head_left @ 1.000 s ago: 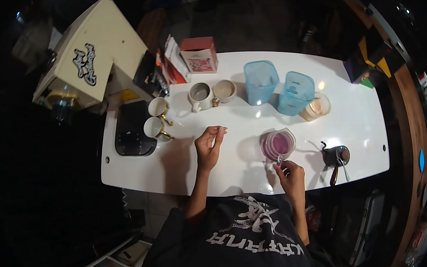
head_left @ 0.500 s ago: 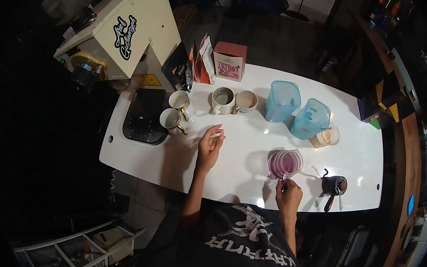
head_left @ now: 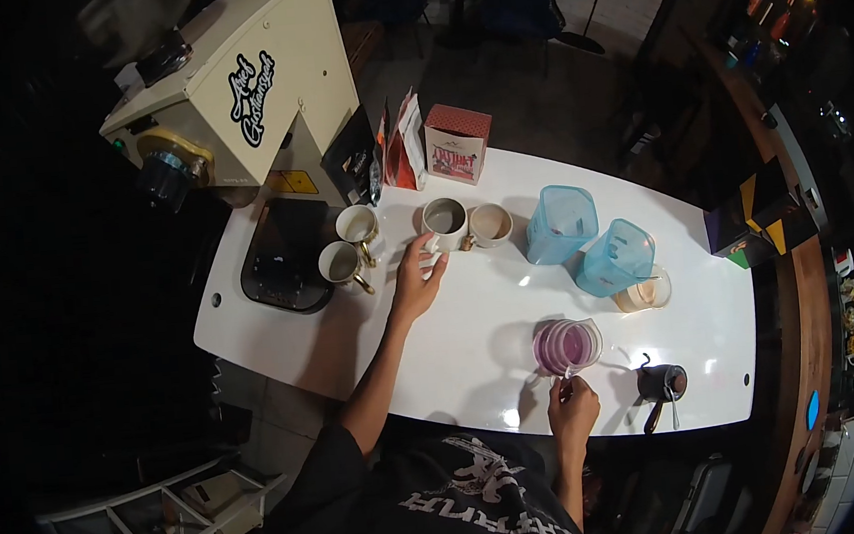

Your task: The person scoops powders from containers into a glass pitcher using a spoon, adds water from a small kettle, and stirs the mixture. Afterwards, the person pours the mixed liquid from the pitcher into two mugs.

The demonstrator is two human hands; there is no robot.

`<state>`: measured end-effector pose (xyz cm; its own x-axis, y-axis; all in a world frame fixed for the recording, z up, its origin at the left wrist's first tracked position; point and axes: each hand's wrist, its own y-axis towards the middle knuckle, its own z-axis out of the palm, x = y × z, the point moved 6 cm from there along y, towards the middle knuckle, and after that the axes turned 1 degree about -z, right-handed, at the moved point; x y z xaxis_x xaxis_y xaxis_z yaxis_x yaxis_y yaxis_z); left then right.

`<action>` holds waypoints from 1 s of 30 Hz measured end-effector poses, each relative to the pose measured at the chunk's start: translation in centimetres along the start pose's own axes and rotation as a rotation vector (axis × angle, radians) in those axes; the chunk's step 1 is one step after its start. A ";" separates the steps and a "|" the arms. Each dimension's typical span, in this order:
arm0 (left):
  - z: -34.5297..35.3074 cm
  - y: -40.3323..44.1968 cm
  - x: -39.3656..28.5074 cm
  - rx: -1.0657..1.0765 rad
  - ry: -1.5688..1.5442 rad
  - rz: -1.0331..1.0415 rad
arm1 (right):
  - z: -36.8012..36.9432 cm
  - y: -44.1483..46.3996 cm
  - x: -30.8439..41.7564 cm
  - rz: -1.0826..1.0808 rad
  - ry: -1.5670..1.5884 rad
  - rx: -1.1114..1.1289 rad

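Observation:
My right hand (head_left: pixel 573 408) is closed on the handle of a glass pitcher (head_left: pixel 566 346) with purple contents, near the table's front edge. My left hand (head_left: pixel 420 276) reaches up to a grey-white mug (head_left: pixel 445 223), its fingers apart at the mug's handle; whether they touch it is hard to tell. A second, beige cup (head_left: pixel 491 225) stands right beside that mug. Two white cups with gold handles, one (head_left: pixel 356 224) behind the other (head_left: pixel 339 262), are left of my left hand.
Two blue plastic containers (head_left: pixel 561 224) and a glass with pale contents (head_left: pixel 647 290) stand right of centre. A small dark pot (head_left: pixel 662 383) with a spoon is at the right. The cream machine (head_left: pixel 233 92), bags (head_left: pixel 403 143) and a red-white box (head_left: pixel 457 144) are at the back left.
My left hand has moved forward to the grey-white mug. My right hand stays on the pitcher's handle. The camera view has shifted.

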<state>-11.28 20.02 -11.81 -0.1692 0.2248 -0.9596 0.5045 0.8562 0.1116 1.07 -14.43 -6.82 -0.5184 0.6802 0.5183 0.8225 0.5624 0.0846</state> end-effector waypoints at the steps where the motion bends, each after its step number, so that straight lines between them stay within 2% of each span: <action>1: 0.2 0.0 0.0 0.015 -0.029 -0.012 | -0.1 -0.1 0.2 0.028 -0.034 0.000; 4: 0.2 0.0 -0.2 0.016 -0.045 -0.023 | -2.0 -0.9 2.5 0.068 -0.121 -0.148; 6: 0.2 -0.1 -0.3 0.021 -0.093 -0.021 | -2.3 -1.3 4.4 0.118 -0.105 -0.149; 8: 0.3 0.0 0.0 0.090 -0.129 -0.022 | -2.1 -1.3 7.7 0.066 -0.015 -0.211; 9: 0.3 0.0 -0.1 0.105 -0.160 -0.020 | -1.2 -0.7 9.2 0.045 0.090 -0.180; 10: 0.3 0.0 -0.1 0.124 -0.169 -0.019 | 0.8 -0.2 9.5 0.055 0.200 -0.059; 11: 0.4 0.0 -0.2 0.162 -0.188 -0.024 | 2.9 0.7 10.2 0.032 0.468 -0.072; 12: 0.3 -0.1 -0.2 0.202 -0.205 -0.029 | 5.1 2.3 10.9 -0.024 0.497 0.010; 13: 0.3 -0.2 -0.3 0.211 -0.222 -0.038 | 7.3 3.7 11.2 0.013 0.544 0.147; 14: 0.3 -0.3 -0.2 0.231 -0.227 -0.041 | 9.8 5.0 11.5 0.075 0.717 0.197; 15: 0.3 -0.4 -0.1 0.260 -0.258 -0.040 | 11.8 6.4 11.7 0.033 0.743 0.203; 17: 0.0 -0.4 -0.4 0.325 -0.299 -0.062 | 15.3 8.8 12.4 0.179 0.920 0.319; 26: 0.2 -0.4 -0.2 0.484 -0.319 -0.129 | 19.6 13.0 13.5 0.278 1.095 0.182; 30: 0.2 0.0 0.8 0.426 -0.381 -0.135 | 19.5 13.4 14.1 0.354 1.199 0.141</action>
<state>-11.23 20.11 -12.59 0.0211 -0.1238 -0.9921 0.8088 0.5854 -0.0558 0.19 11.84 -15.03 0.3237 -0.0089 0.9461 0.8024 0.5325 -0.2695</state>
